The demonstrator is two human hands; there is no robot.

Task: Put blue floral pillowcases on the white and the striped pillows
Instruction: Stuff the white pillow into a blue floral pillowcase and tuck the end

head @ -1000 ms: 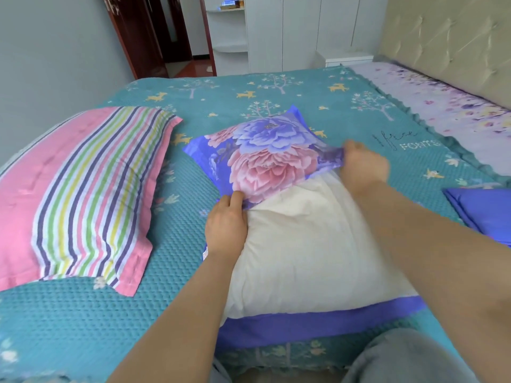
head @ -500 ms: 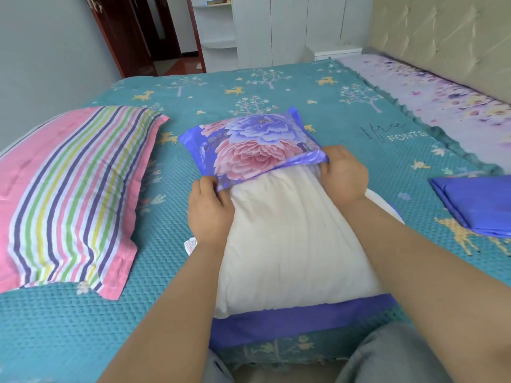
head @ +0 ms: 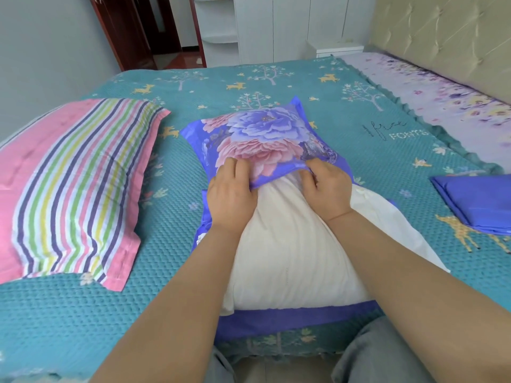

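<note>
Both hands, left hand and right hand, gripping blue floral pillowcase edge over white pillow on bed

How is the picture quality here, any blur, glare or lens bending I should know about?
Head view: soft, even daylight, no glare, only faint shadows under the forearms. Left hand and right hand, gripping the floral pillowcase edge over the white pillow, look sharp. Wide-angle bending curves the bedspread edges and the striped pillow.
</note>
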